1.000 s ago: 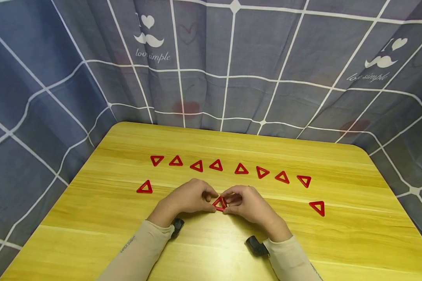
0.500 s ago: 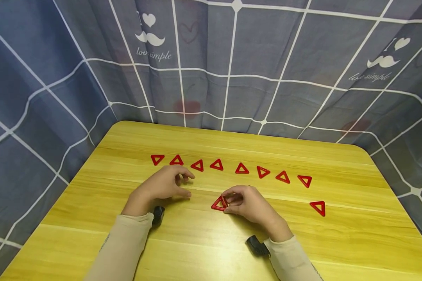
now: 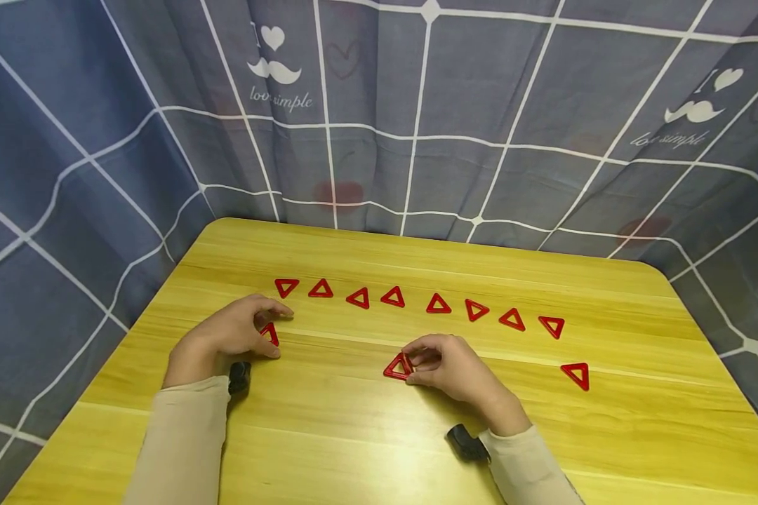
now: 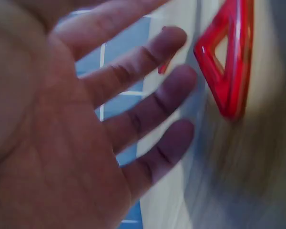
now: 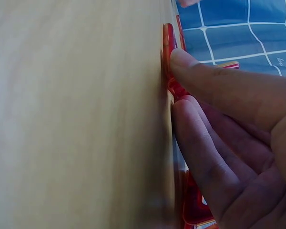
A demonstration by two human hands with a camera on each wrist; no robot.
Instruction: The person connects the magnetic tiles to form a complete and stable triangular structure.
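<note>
In the head view my left hand [image 3: 234, 330] reaches over a red hollow triangle [image 3: 273, 335] at the left of the table, covering part of it. Its fingers are spread in the left wrist view, with the red triangle [image 4: 236, 67] just beyond the fingertips. Near the middle, my right hand [image 3: 448, 368] pinches a second red triangle [image 3: 407, 363] that stands tilted at the right side of a flat one [image 3: 391, 369]. The right wrist view shows thumb and fingers on red plastic [image 5: 177, 88] close to the table; the hand hides much of it.
Several red triangles, among them one near the centre [image 3: 393, 297], lie in a spaced row across the back of the wooden table [image 3: 328, 435]. Another triangle [image 3: 576, 376] lies at the right. A grey checked curtain [image 3: 379, 168] hangs around the table's back and sides.
My left hand has let go of the triangles in the middle and moved left, over to the single triangle there. The right hand has stayed in place, keeping its pinch.
</note>
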